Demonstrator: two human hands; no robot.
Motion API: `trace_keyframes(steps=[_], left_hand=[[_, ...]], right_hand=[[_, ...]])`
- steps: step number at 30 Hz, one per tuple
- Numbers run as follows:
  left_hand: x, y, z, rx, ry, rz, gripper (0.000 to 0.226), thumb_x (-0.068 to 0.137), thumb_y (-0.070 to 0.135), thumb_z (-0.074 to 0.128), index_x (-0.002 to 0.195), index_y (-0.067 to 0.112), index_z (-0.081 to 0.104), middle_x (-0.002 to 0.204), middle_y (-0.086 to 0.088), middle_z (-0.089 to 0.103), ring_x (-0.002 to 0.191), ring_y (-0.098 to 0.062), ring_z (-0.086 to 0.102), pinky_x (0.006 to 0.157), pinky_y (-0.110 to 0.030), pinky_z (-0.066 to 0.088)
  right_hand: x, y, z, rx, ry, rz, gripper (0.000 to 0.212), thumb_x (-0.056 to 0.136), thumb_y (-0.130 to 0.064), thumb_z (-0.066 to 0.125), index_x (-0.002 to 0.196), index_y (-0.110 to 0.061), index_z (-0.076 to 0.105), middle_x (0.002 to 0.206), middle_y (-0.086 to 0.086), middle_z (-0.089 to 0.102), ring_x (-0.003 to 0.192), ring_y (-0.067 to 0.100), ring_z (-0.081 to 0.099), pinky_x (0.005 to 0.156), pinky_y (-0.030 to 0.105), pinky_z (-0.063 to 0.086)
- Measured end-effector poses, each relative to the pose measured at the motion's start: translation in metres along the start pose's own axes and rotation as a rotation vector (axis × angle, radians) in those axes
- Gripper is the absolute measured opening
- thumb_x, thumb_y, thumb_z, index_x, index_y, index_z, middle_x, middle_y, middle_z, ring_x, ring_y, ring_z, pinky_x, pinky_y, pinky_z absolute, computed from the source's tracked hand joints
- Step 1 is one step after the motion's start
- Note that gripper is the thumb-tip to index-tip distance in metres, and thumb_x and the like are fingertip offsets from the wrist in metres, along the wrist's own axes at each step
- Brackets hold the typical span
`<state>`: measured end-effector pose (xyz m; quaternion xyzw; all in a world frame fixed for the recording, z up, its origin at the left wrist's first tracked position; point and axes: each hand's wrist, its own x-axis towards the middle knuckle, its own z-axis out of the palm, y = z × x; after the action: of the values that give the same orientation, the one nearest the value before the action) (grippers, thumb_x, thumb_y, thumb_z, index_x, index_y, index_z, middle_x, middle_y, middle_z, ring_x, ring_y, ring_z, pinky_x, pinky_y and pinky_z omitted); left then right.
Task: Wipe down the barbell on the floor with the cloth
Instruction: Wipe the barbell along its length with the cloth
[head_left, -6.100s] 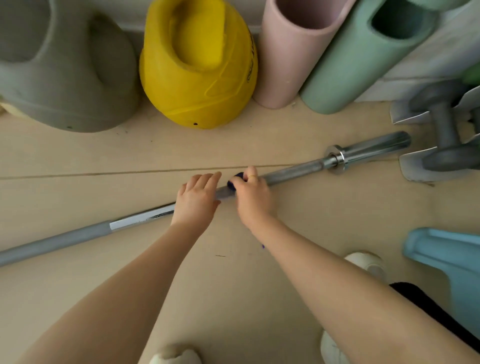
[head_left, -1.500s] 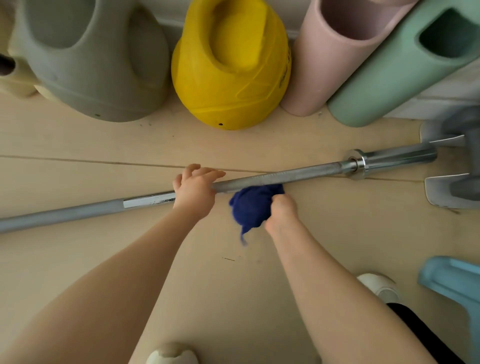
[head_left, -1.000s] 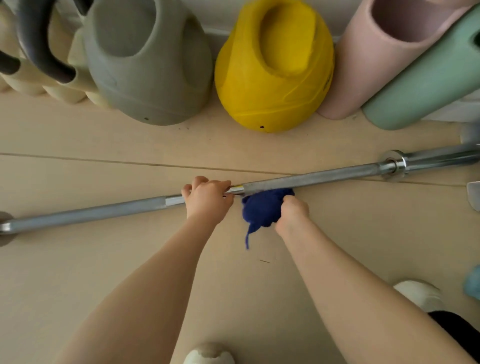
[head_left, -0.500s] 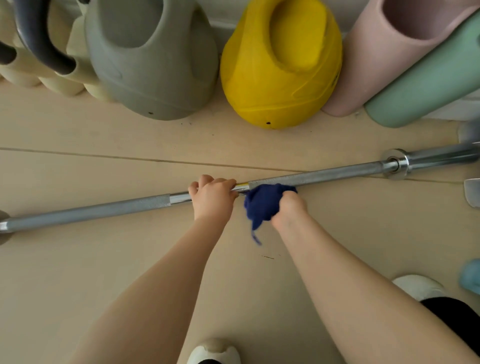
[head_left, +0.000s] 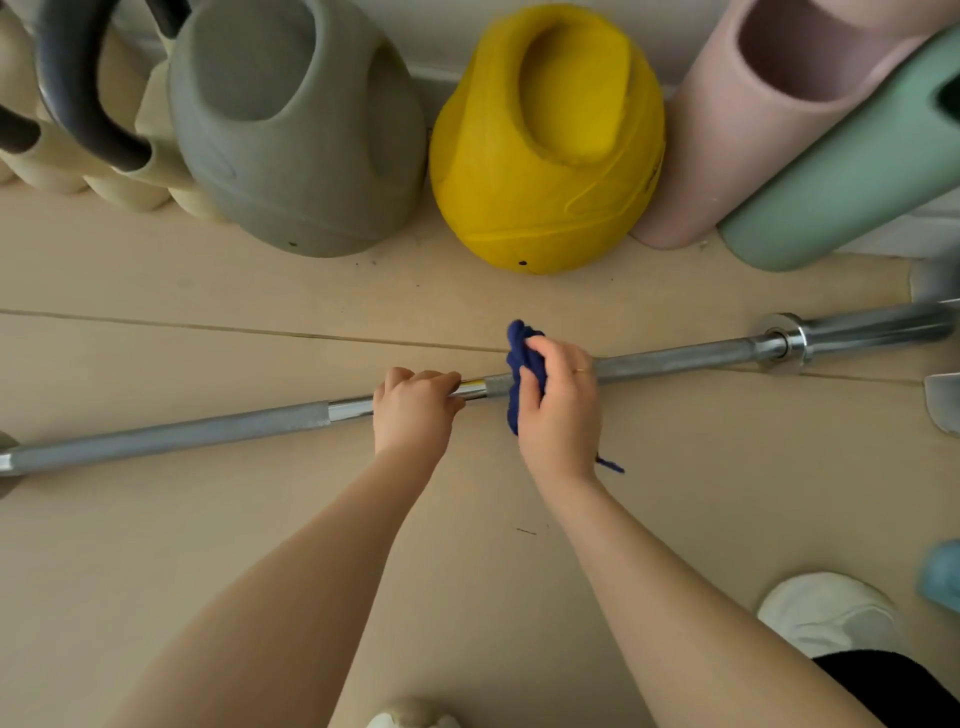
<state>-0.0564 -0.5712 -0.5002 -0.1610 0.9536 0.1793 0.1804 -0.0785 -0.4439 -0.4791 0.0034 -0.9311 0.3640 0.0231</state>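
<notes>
A long steel barbell (head_left: 685, 358) lies across the pale floor, from the left edge to its collar and sleeve at the right. My left hand (head_left: 413, 410) grips the shaft near its middle, fingers curled over the bar. Just to the right, my right hand (head_left: 558, 400) holds a dark blue cloth (head_left: 519, 358) wrapped over the bar. The cloth bunches up above the fingers and a thin strand trails below the wrist. The bar under the cloth and both hands is hidden.
Along the wall stand a grey kettlebell (head_left: 296, 130), a yellow kettlebell (head_left: 545, 145), cream weights (head_left: 62, 161) at far left, and pink (head_left: 748, 119) and green (head_left: 852, 171) rollers. A white shoe (head_left: 826, 613) and a light blue object (head_left: 943, 577) are at lower right.
My right hand has lifted the cloth from below the bar and laid it over the top of the shaft. My left hand keeps its grip in the same place.
</notes>
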Motion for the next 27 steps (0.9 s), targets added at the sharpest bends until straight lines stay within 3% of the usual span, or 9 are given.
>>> trace_keyframes(steps=[4, 6, 8, 10, 13, 17, 20, 22, 27], left_hand=[[0.001, 0.002, -0.003, 0.018, -0.030, -0.014, 0.021, 0.095, 0.029, 0.047, 0.104, 0.020, 0.065, 0.103, -0.001, 0.067, 0.105, -0.028, 0.044, 0.085, -0.031, 0.032], [0.003, 0.003, -0.003, 0.060, -0.031, -0.013, 0.019, 0.095, 0.030, 0.047, 0.099, 0.021, 0.064, 0.099, -0.001, 0.067, 0.103, -0.027, 0.045, 0.086, -0.032, 0.032], [0.004, 0.004, -0.003, 0.090, -0.022, -0.013, 0.018, 0.095, 0.029, 0.047, 0.094, 0.020, 0.062, 0.096, -0.002, 0.067, 0.096, -0.026, 0.043, 0.080, -0.031, 0.030], [0.002, 0.003, -0.001, 0.093, -0.013, -0.002, 0.018, 0.096, 0.028, 0.047, 0.098, 0.018, 0.062, 0.097, 0.000, 0.066, 0.096, -0.026, 0.043, 0.076, -0.030, 0.026], [-0.004, 0.000, 0.002, 0.116, 0.031, 0.056, 0.018, 0.095, 0.028, 0.048, 0.104, 0.018, 0.060, 0.102, 0.003, 0.067, 0.100, -0.027, 0.045, 0.075, -0.030, 0.025], [-0.004, 0.004, 0.002, 0.171, 0.008, 0.048, 0.018, 0.096, 0.028, 0.045, 0.103, 0.020, 0.058, 0.103, 0.004, 0.066, 0.100, -0.027, 0.046, 0.078, -0.032, 0.030], [-0.005, 0.008, -0.002, 0.211, -0.025, 0.004, 0.018, 0.095, 0.016, 0.044, 0.106, 0.022, 0.057, 0.106, 0.004, 0.064, 0.101, -0.025, 0.047, 0.080, -0.031, 0.031], [-0.006, 0.014, -0.005, 0.287, -0.025, -0.021, 0.022, 0.093, 0.013, 0.044, 0.108, 0.021, 0.058, 0.109, 0.001, 0.061, 0.102, -0.024, 0.049, 0.081, -0.031, 0.031], [-0.008, 0.039, 0.008, 0.350, -0.011, 0.179, 0.037, 0.088, 0.031, 0.059, 0.121, 0.018, 0.052, 0.116, -0.001, 0.056, 0.105, -0.024, 0.053, 0.088, -0.034, 0.038]], right_hand=[[0.003, -0.013, 0.029, -0.460, -0.449, -0.257, 0.039, 0.090, -0.012, 0.047, 0.128, -0.022, 0.050, 0.136, 0.007, 0.046, 0.120, 0.034, 0.040, 0.092, 0.043, 0.034], [0.010, 0.000, 0.022, -0.578, -0.540, -0.343, 0.041, 0.091, -0.011, 0.043, 0.131, -0.022, 0.046, 0.138, 0.008, 0.042, 0.122, 0.033, 0.036, 0.093, 0.042, 0.032], [0.022, 0.022, 0.002, -0.657, -0.451, -0.363, 0.038, 0.087, -0.011, 0.048, 0.123, -0.021, 0.055, 0.130, 0.010, 0.050, 0.112, 0.035, 0.045, 0.086, 0.039, 0.037], [0.038, 0.045, -0.020, -0.706, -0.352, -0.205, 0.036, 0.084, -0.010, 0.051, 0.118, -0.020, 0.060, 0.127, 0.011, 0.052, 0.105, 0.037, 0.048, 0.082, 0.039, 0.039], [0.043, 0.041, -0.020, -0.718, -0.446, -0.083, 0.033, 0.090, -0.009, 0.044, 0.120, -0.014, 0.056, 0.132, 0.013, 0.045, 0.107, 0.037, 0.043, 0.083, 0.040, 0.040], [0.018, 0.009, -0.005, -0.693, -0.530, -0.334, 0.020, 0.071, -0.008, 0.070, 0.091, -0.008, 0.068, 0.106, 0.017, 0.061, 0.078, 0.035, 0.057, 0.067, 0.033, 0.050], [0.027, 0.015, -0.024, -0.706, -0.661, -0.577, 0.041, 0.085, -0.007, 0.056, 0.126, -0.009, 0.052, 0.134, 0.016, 0.043, 0.104, 0.036, 0.050, 0.079, 0.037, 0.049], [0.051, 0.032, -0.043, -0.770, -0.717, -0.642, 0.046, 0.091, -0.007, 0.046, 0.136, -0.010, 0.038, 0.140, 0.013, 0.032, 0.117, 0.034, 0.039, 0.085, 0.037, 0.045], [0.067, 0.061, -0.051, -0.860, -0.587, -0.229, 0.035, 0.091, -0.013, 0.049, 0.126, -0.011, 0.048, 0.131, 0.013, 0.041, 0.114, 0.033, 0.041, 0.077, 0.036, 0.047]])
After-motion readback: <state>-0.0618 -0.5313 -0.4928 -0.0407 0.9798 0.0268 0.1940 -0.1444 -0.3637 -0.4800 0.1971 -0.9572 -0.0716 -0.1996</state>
